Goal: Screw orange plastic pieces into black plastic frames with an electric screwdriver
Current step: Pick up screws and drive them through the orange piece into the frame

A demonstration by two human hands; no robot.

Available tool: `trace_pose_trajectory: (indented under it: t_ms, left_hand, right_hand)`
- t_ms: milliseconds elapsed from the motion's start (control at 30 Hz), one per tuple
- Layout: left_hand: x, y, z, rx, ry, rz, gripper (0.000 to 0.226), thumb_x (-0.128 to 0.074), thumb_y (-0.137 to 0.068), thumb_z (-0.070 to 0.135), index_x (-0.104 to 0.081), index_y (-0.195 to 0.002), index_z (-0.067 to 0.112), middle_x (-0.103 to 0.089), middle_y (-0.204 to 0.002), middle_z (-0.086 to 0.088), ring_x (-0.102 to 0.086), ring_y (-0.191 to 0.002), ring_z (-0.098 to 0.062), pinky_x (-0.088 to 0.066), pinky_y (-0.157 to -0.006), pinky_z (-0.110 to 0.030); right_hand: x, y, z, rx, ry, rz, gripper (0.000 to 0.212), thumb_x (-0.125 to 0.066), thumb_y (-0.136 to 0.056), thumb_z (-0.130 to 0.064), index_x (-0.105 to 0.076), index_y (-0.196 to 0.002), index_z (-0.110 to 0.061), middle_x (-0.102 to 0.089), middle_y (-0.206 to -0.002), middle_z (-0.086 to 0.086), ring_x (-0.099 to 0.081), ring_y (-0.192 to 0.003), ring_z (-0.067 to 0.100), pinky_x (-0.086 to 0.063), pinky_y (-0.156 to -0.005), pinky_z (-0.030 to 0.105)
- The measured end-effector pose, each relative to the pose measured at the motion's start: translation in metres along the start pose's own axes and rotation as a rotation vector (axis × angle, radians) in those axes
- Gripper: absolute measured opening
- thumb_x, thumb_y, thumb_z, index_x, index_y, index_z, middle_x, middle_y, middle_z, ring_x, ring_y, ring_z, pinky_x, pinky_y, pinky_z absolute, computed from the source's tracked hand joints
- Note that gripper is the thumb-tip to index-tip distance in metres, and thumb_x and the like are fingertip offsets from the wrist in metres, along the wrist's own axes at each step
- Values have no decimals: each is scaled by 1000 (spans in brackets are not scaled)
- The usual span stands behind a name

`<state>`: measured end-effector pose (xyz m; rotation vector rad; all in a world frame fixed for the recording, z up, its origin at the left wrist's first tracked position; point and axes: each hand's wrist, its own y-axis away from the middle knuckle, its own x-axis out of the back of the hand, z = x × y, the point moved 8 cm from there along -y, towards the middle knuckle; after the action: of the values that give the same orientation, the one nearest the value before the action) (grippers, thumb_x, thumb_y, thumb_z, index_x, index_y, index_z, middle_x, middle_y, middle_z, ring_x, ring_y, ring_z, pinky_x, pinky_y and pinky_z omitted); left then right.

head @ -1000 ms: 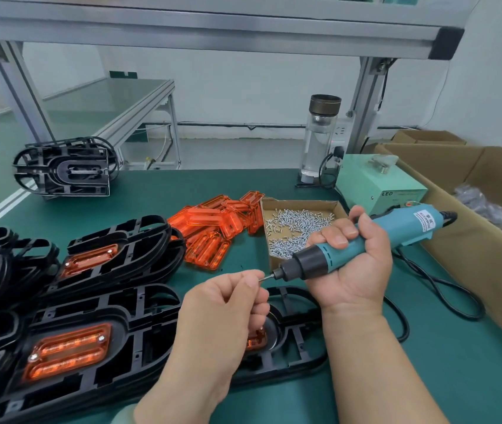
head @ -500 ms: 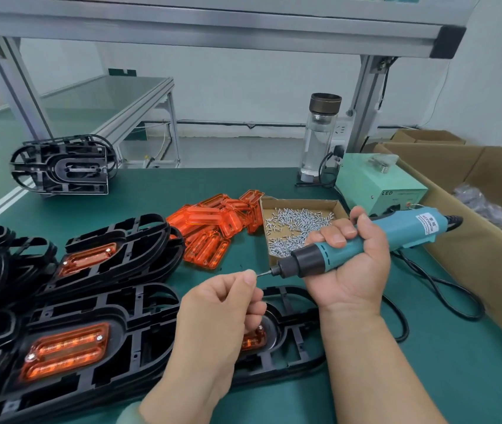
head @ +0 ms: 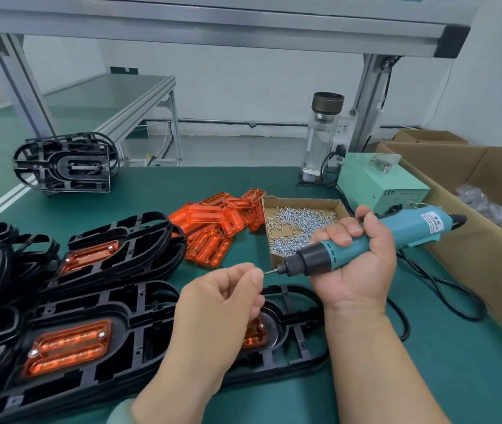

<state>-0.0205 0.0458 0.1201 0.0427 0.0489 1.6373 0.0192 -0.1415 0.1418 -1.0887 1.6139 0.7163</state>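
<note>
My right hand (head: 357, 264) grips a teal electric screwdriver (head: 366, 243) held almost level, its bit pointing left. My left hand (head: 222, 301) pinches a small screw at the bit's tip, thumb and fingers curled. Below both hands a black plastic frame (head: 298, 338) lies flat, with an orange piece (head: 256, 335) seated in it, mostly hidden by my left hand. A loose pile of orange pieces (head: 213, 228) lies behind, next to an open cardboard box of screws (head: 298, 228).
Stacked black frames with orange pieces fitted (head: 69, 341) fill the left front. One frame (head: 66, 163) stands at the far left edge. A green power unit (head: 381, 182), a glass bottle (head: 323, 136), the screwdriver's black cable (head: 445, 295) and large cardboard cartons (head: 488, 191) are on the right.
The screwdriver has tilted slightly flatter. My left hand stays at the bit's tip with its pinch. The frame below has not moved.
</note>
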Motion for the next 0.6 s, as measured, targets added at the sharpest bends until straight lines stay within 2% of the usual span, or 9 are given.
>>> trace_pose_trajectory:
  t_ms: [67, 133, 200, 267, 333, 400, 500, 600]
  left_hand:
    - [5, 8, 5, -97, -229, -9, 19, -64, -83, 35, -66, -102, 34, -71, -80, 19, -65, -78, 7, -46, -70, -7]
    - [2, 23, 19, -259, -572, -50, 21, -61, -83, 39, -64, -104, 41, -64, -86, 24, -60, -84, 10, -40, -73, -2]
    - [-10, 36, 23, -361, -903, -170, 29, -52, -85, 51, -56, -113, 44, -57, -101, 24, -53, -98, 5, -38, -84, -8]
    - [-18, 43, 15, -375, -1112, -295, 44, -44, -87, 59, -45, -127, 42, -49, -122, 23, -43, -117, 0, -33, -98, -16]
    - [-23, 42, 6, -351, -1244, -383, 53, -45, -88, 58, -39, -136, 36, -40, -136, 20, -32, -128, -5, -25, -105, -19]
    - [-26, 43, -2, -339, -1344, -453, 49, -46, -92, 47, -36, -138, 33, -37, -140, 17, -30, -130, -8, -24, -106, -21]
    - [-28, 43, -6, -378, -1368, -444, 39, -37, -98, 25, -37, -137, 31, -38, -139, 17, -33, -128, -8, -28, -104, -20]
    - [-35, 44, -7, -418, -1316, -412, 39, -34, -98, 22, -36, -135, 33, -37, -137, 19, -33, -126, -5, -31, -103, -20]
  right_hand:
    - [2, -1, -3, 5, 0, 11, 4, -51, -86, -19, -54, -85, -21, -44, -56, -11, -42, -43, 4, -43, -52, 18]
    - [4, -1, -5, 8, -4, 23, 8, -48, -91, -19, -54, -85, -21, -44, -56, -11, -42, -43, 4, -42, -52, 19]
    - [5, -2, -6, 10, 1, 35, 12, -46, -94, -19, -54, -85, -21, -45, -56, -11, -43, -43, 4, -42, -53, 19]
    - [5, -2, -6, 15, 11, 45, 14, -45, -96, -19, -54, -85, -21, -45, -55, -11, -42, -42, 4, -42, -52, 18]
    - [6, -2, -7, 19, 11, 49, 14, -45, -95, -18, -54, -85, -21, -45, -55, -11, -42, -42, 4, -42, -52, 18]
    - [6, -2, -7, 20, 19, 52, 13, -46, -95, -18, -54, -85, -21, -45, -56, -11, -43, -43, 4, -42, -53, 18]
    - [5, -2, -5, 5, 45, 34, 9, -49, -91, -18, -54, -85, -22, -45, -56, -11, -43, -43, 4, -42, -52, 18]
    - [-1, 1, 0, -13, 91, -12, 4, -54, -83, -19, -54, -85, -22, -46, -56, -11, -43, -43, 4, -43, -52, 18]
